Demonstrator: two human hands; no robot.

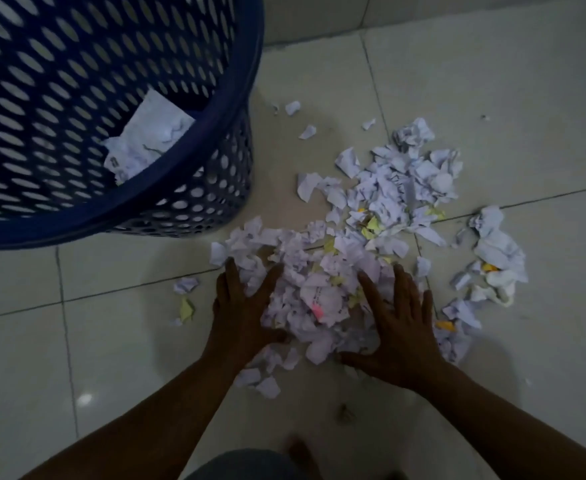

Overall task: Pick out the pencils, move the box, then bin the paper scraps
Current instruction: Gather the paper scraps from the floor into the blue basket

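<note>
Two hands lie on the near part of the heap: our left hand (241,306) and our right hand (395,323). Both have the fingers spread and nearly straight. They press on the paper scraps (371,220) from either side and pinch nothing. The scraps are on the floor (492,81), most of them in one wide heap just to the right of the blue bin (76,81). The bin stands toward the far left of the floor and already holds some crumpled paper (149,140). We see no pencils and no box, so we judge that only the binning is left.

Several things could go wrong from here. The heap is loose and made of many small pieces. If we scoop too much between flat hands, pieces can fall out from below on the way to the bin and scatter again. The wall of the bin is full of holes, so the smallest scraps may slip out through them. The bin also looks light, and a hand that strikes its rim could push it or tip it.

Some scraps lie apart from the heap: a yellow scrap (186,308) just left of our left hand, small pieces (293,107) toward the far edge of the floor, and a group (496,258) to the right. The light is dim and the paper is pale like the tiles, so we could easily miss these. A pencil hidden under the heap would also go into the bin by mistake; we cannot tell if one is there.
</note>
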